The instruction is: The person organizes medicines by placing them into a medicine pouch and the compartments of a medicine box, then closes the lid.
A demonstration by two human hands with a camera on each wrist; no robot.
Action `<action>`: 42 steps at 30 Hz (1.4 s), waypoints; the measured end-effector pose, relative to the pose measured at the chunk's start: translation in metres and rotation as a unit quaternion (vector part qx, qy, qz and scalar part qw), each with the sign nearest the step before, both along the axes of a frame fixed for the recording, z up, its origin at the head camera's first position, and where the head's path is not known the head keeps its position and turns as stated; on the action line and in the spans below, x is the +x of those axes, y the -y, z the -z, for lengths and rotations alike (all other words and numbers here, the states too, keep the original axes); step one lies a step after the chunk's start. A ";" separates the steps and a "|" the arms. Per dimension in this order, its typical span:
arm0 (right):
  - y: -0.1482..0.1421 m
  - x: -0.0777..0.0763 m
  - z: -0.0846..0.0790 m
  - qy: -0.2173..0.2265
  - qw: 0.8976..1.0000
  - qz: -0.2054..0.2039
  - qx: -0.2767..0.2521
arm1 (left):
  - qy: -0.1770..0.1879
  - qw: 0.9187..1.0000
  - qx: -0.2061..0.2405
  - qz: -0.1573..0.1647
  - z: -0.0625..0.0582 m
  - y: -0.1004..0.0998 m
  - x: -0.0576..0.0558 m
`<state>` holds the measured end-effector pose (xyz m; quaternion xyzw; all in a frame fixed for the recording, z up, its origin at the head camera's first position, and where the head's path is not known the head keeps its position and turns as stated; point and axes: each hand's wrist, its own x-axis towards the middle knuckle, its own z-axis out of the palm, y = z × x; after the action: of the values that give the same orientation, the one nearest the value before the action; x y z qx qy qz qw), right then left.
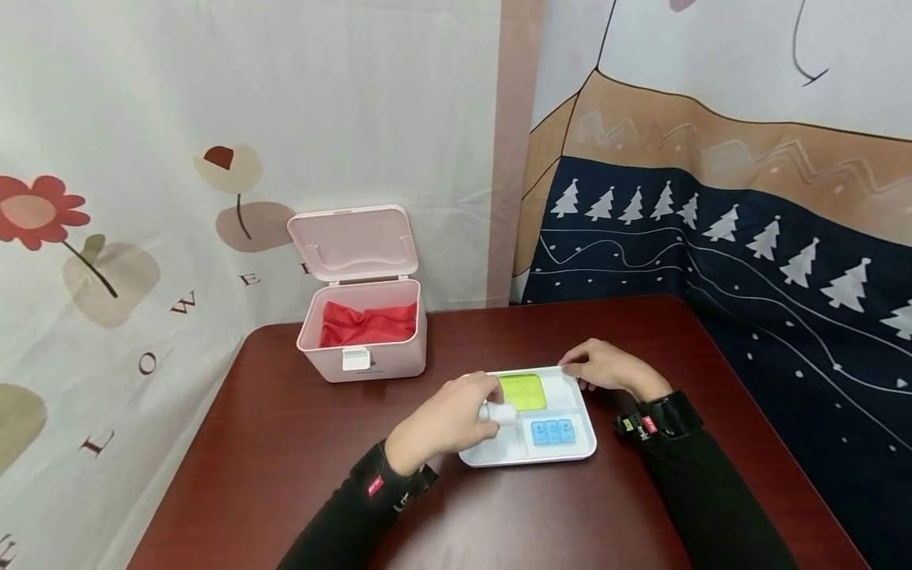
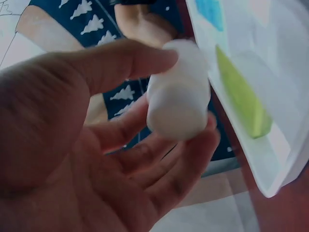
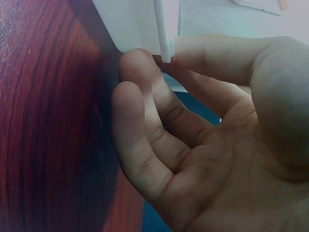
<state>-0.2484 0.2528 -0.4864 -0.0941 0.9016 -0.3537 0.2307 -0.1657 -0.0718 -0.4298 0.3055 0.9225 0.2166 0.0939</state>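
Note:
My left hand [image 1: 450, 413] holds a small white bottle [image 2: 178, 92] between thumb and fingers, tilted over the left part of a white divided tray [image 1: 586, 427]. Its plain rounded end faces the left wrist camera. My right hand [image 1: 617, 369] pinches the tray's far right rim between thumb and fingertips; the right wrist view shows the thumb [image 3: 212, 55] on the rim. A flat yellow-green piece [image 1: 523, 392] lies in the tray's far compartment. In the near right compartment sits a light blue pill organizer [image 1: 552, 431] with three sections. The left hand hides part of the tray's left side.
Behind the tray to the left stands a pink box [image 1: 385, 362] with its lid [image 1: 356, 241] raised and red cloth [image 1: 366, 324] inside. The dark red wooden table [image 1: 285, 475] ends near printed curtains [image 1: 399, 103] at the back and right.

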 end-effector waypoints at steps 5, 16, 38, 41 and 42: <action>-0.003 0.001 -0.001 -0.002 1.000 0.003 0.005 | 0.000 0.998 -0.047 0.052 0.013 -0.007 0.002; 0.001 0.005 -0.001 -0.001 1.000 0.000 0.001 | -0.071 0.985 -0.155 0.026 0.029 -0.016 0.013; 0.002 0.011 -0.012 -0.042 0.996 -0.049 0.067 | -0.105 0.985 -0.073 -0.116 0.022 0.027 -0.004; 0.001 0.017 -0.016 -0.052 0.994 -0.048 0.082 | -0.104 0.984 -0.051 -0.135 0.031 0.037 -0.006; 0.000 0.020 -0.017 -0.056 0.993 -0.048 0.088 | -0.100 0.984 -0.044 -0.140 0.034 0.040 -0.006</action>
<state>-0.2282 0.2529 -0.4698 -0.1362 0.9352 -0.2553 0.2042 -0.1715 -0.1121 -0.4634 0.1892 0.9695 0.1547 -0.0166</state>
